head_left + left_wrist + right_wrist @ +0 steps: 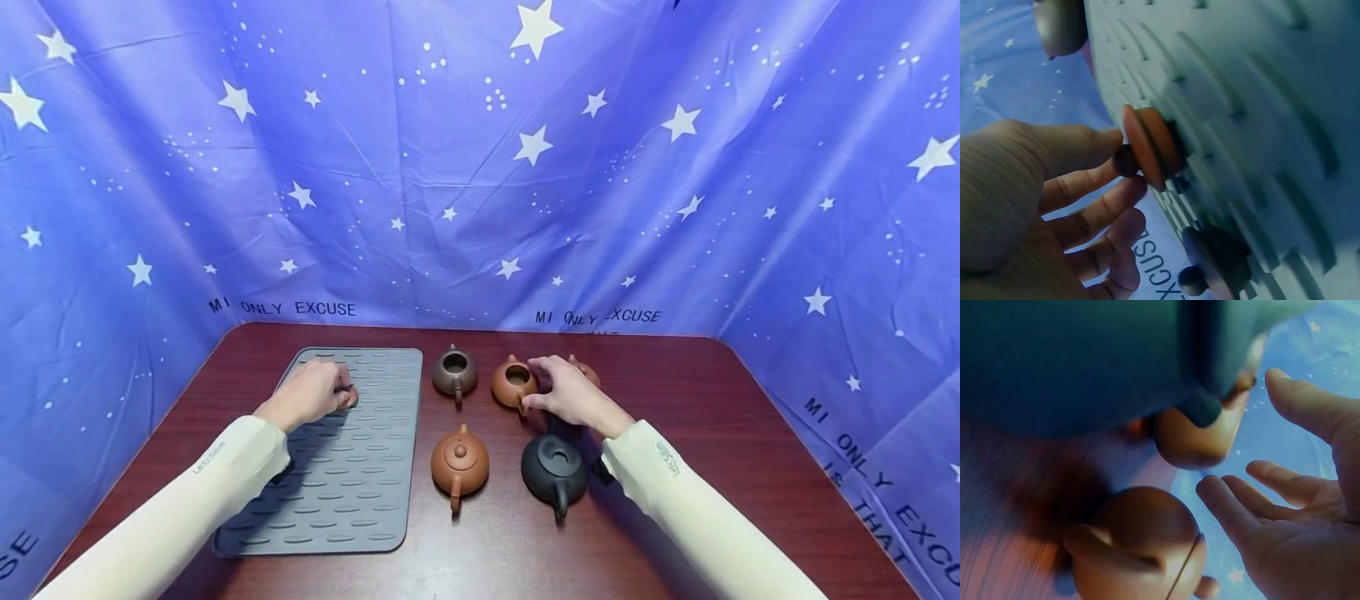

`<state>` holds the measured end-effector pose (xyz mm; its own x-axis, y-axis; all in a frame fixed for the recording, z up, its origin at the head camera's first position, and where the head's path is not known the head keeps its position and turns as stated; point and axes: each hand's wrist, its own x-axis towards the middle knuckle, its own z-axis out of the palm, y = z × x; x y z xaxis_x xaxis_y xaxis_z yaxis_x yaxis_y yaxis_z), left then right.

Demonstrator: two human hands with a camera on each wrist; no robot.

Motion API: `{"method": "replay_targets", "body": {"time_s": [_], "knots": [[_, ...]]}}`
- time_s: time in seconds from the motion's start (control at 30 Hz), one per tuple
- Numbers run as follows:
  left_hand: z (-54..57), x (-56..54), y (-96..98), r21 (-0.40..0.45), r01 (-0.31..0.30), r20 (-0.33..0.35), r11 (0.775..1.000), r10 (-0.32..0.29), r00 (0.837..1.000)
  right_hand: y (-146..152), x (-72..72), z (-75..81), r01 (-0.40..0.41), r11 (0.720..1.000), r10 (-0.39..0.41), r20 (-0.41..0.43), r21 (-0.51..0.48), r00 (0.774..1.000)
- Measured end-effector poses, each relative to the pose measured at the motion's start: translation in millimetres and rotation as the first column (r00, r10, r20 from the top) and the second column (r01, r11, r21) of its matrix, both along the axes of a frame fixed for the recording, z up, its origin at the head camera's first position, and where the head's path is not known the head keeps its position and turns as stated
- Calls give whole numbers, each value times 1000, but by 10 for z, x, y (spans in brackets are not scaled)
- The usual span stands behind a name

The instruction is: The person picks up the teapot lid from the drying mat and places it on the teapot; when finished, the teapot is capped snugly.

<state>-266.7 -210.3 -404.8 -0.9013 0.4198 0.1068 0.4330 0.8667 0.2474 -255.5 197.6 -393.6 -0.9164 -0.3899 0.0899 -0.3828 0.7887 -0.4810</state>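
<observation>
My left hand (311, 392) is over the grey mat, and its thumb and fingertips pinch the dark knob of an orange-brown teapot lid (1152, 147). The lid's underside faces the mat, right at its surface. A darker lid (1216, 262) lies on the mat beyond the fingers, hidden by the hand in the head view. My right hand (573, 396) has its fingers spread and fairly straight, thumb near the handle of a lidless orange-brown teapot (506, 387) and fingertips at its far right side. In the right wrist view nothing is gripped between the fingers.
A lidless grey-brown teapot (442, 383) stands between the ribbed mat (360, 500) and the right-hand group. Nearer are a lidded orange-brown teapot (459, 467) and a black teapot (551, 475). Another brown teapot (588, 372) is partly hidden behind my right hand. A starry curtain borders the table.
</observation>
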Motion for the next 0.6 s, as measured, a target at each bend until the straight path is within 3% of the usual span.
{"method": "replay_targets", "body": {"time_s": [0.33, 0.47, 0.6], "knots": [[-60, -3, -10, 31, 17, -30, 999, -16, 999, -55, -33, -29, 22, 999, -24, 45, 38, 999], [-74, -20, 2, 53, 48, -107, 997, -42, 993, -58, -39, -41, 26, 999, -28, 51, 40, 998], [-38, -63, 92, 79, 89, -199, 993, -72, 977, -75, -44, -45, 37, 999, -39, 49, 35, 998]]}}
